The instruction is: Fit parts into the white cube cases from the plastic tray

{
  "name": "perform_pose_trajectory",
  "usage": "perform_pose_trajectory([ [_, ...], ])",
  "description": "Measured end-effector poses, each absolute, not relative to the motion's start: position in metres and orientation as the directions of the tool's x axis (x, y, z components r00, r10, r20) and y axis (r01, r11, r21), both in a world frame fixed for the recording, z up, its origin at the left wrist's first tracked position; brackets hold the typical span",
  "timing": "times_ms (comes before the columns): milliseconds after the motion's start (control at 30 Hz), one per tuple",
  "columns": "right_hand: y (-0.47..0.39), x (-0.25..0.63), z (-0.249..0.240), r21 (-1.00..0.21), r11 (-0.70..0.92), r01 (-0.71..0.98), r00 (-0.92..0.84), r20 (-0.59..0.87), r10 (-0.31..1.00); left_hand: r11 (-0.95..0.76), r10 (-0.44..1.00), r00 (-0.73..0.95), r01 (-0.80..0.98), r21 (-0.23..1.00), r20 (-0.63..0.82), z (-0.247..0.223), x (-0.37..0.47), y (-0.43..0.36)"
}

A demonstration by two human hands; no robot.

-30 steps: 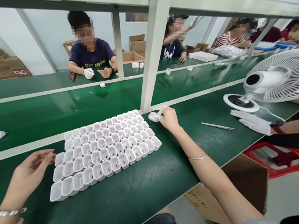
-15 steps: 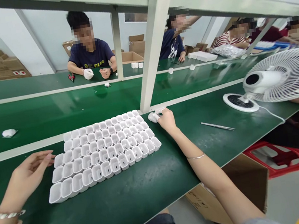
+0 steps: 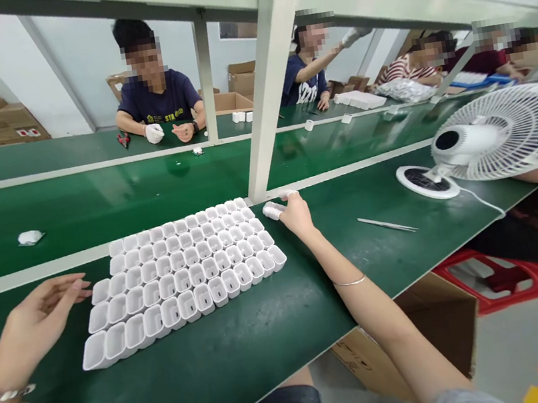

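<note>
On the green surface, I find white cups standing in rows. Right of them, arm extended, the right hand has white-covered thumb and finger apart; left, the left hand half-curls, closure I cannot tell.

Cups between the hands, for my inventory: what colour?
The cups are white; the head view shows them best.

White cups in tight rows

Cups — smooth, plastic-looking.
</note>
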State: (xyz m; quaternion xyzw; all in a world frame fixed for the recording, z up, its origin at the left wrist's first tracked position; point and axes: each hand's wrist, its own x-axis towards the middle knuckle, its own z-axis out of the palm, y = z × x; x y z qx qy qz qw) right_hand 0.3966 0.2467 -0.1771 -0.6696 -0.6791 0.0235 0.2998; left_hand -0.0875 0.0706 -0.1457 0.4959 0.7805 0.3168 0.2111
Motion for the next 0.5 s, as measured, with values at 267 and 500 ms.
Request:
perform_pose_trajectory([
  [267,0.253,0.394,-0.184,-0.484,0.167,0.859,0.064,0.425,0.903,0.338,0.91,-0.413,0.683,0.648,-0.039,-0.148,-0.089,0.071],
  [500,0.258,0.402,-0.186,-0.413,0.177,0.893,0.013,0.419,0.908,0.192,0.935,-0.351,0.636,0.748,0.058,-0.137,-0.071,0.069],
])
